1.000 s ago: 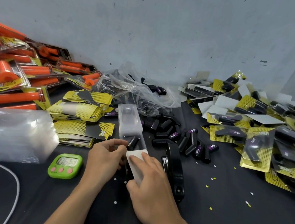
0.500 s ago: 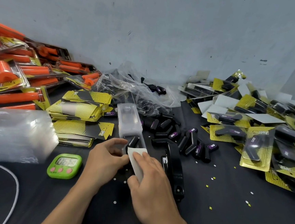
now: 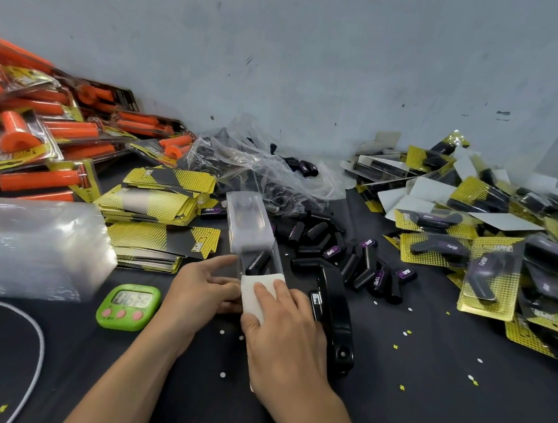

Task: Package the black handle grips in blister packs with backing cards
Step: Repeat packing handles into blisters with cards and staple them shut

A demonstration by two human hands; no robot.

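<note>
A clear blister pack [image 3: 251, 227] lies lengthwise in front of me with a black handle grip [image 3: 258, 262] inside its near end. A backing card [image 3: 258, 294], white side up, sits at the pack's near end. My left hand [image 3: 201, 292] holds the pack's left side with thumb and fingers. My right hand [image 3: 284, 333] presses flat on the card. Loose black grips [image 3: 351, 254] lie scattered to the right. A stack of yellow-black backing cards [image 3: 159, 217] lies to the left.
A black stapler [image 3: 334, 312] lies right of my right hand. A green timer [image 3: 128, 306] and a stack of clear blisters [image 3: 31, 250] are at left. Orange grip packs [image 3: 34, 142] pile far left, finished black packs [image 3: 489, 263] at right. A plastic bag [image 3: 264, 169] lies behind.
The card has slid a little further toward the blister pack under my right hand. My left hand's fingers have straightened along the pack's side.
</note>
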